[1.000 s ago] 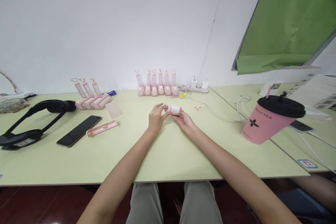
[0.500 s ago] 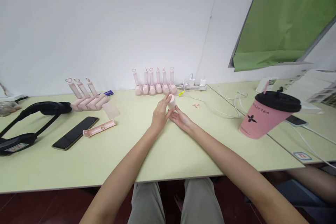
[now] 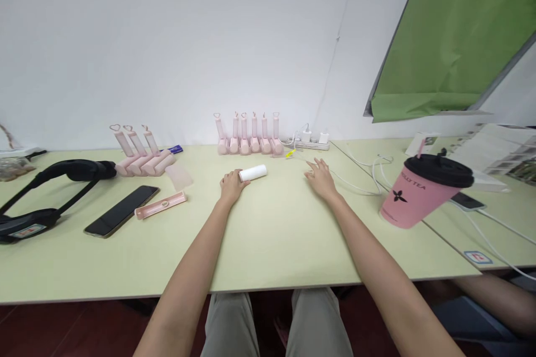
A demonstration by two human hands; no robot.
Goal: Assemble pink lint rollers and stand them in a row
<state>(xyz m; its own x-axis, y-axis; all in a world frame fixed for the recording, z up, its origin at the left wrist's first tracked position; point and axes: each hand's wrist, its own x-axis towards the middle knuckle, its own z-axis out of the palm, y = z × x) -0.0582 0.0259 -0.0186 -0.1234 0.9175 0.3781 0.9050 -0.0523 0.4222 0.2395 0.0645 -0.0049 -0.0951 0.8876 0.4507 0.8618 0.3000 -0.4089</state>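
Note:
My left hand point(image 3: 232, 186) is closed around one end of a white cylinder point(image 3: 254, 173), which lies on its side near the middle of the table. To the right, my right hand point(image 3: 321, 179) is spread over the table with nothing in it, hiding the spot beneath. Behind the hands, several pale pink devices point(image 3: 254, 144) with upright clear tubes stand in a row by the wall. An open pink half-shell point(image 3: 161, 205) rests to the left, with a translucent pink sheet point(image 3: 179, 176) beyond it.
A phone point(image 3: 121, 212) and a black headset point(image 3: 79, 172) lie at left, near more pink devices point(image 3: 144, 162). A power strip point(image 3: 312, 145) with white cables sits at the back. A large pink cup point(image 3: 412, 195) stands at right. Part of another person's arm point(image 3: 498, 301) shows lower right.
My hands have moved apart, the left one leftward with the cylinder, which now lies sideways. My right hand has moved right, away from it, and opened over the small pink pieces.

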